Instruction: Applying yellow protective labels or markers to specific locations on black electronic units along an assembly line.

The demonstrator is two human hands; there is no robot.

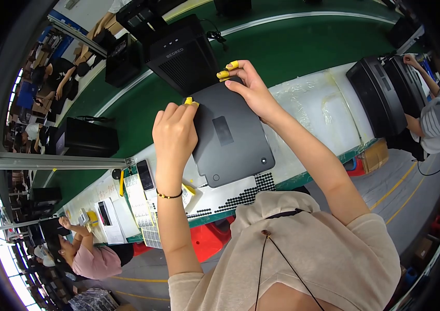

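Note:
A dark grey flat-faced case (235,137) lies on the white work surface in front of me, with a darker rectangular patch in its middle. Its near corners carry small round marks, one of them a black dot. My left hand (175,127) grips the case's far left corner, fingers curled over the edge and a yellow cover on a fingertip. At the far edge, my right hand (253,93) has its thumb on the case and yellow-covered fingers bent beyond the rim; their undersides are hidden. Several black round pads (248,194) lie in rows on a sheet near my body.
Just beyond the case a black vented machine (178,59) stands on the green conveyor (292,49). More black machines (378,93) stand at the right, near another person. A phone (145,174) and label sheets (139,205) lie at left. A co-worker in pink (95,256) sits further left.

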